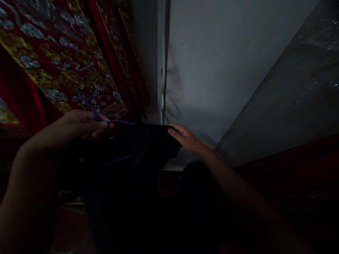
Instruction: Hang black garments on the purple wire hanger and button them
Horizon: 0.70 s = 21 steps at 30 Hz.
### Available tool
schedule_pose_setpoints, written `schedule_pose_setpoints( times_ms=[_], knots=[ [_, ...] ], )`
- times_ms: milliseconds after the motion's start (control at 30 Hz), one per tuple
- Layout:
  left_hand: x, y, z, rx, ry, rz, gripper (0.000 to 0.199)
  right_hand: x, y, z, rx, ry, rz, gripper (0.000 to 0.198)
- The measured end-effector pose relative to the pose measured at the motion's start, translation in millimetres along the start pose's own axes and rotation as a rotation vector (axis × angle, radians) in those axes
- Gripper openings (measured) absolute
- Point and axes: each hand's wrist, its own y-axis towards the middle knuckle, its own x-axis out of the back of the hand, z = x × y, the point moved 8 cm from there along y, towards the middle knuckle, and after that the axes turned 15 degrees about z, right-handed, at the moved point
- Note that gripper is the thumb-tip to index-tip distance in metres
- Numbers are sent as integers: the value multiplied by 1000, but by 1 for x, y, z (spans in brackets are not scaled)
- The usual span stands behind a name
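A piece of black cloth (156, 141) lies across the person's dark lap, its folds mostly lost in shadow. My left hand (84, 123) is closed in a pinch on a purple cord (120, 121), which runs right to the upper edge of the cloth. A loose, thicker-looking end of the cord rises up and left past the fingers. Another thin purple line crosses the cloth lower down. At the right, my right hand (184, 137) grips the upper right corner of the cloth between thumb and fingers.
Red cloth with gold and silver embroidery (71, 60) hangs at the upper left. A pale wall (217, 60) with a vertical edge stands ahead. Shiny translucent sheeting (288, 95) slants down the right side, above dark red material (296, 162). The lower area is very dark.
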Motion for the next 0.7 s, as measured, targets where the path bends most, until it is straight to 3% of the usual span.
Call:
schedule_pose_setpoints(
  times_ms=[67, 167, 267, 367, 433, 500, 600, 700],
  knots=[
    [2, 4, -6, -92, 93, -63, 34, 12, -3, -2, -48, 166, -134, 45],
    [1, 7, -16, -235, 248, -199, 34, 51, -4, 4, 4, 308, -434, 46],
    [0, -4, -26, -386, 421, -440, 30, 97, -7, 18, 105, 285, -682, 44],
    [-16, -22, -26, -493, 568, -596, 22, 124, -19, 28, 172, 232, -797, 35],
    [-40, -24, -15, -521, 618, -525, 18, 131, -35, 26, 178, 216, -858, 29],
    [-76, -16, 4, -517, 650, -299, 20, 134, -58, 17, 151, 212, -935, 26],
    [-139, -3, 40, -457, 675, 87, 41, 135, -93, -8, 61, 258, -1020, 24],
    [-184, 7, 69, -364, 657, 271, 58, 131, -118, -33, -28, 343, -1061, 28]
  ],
)
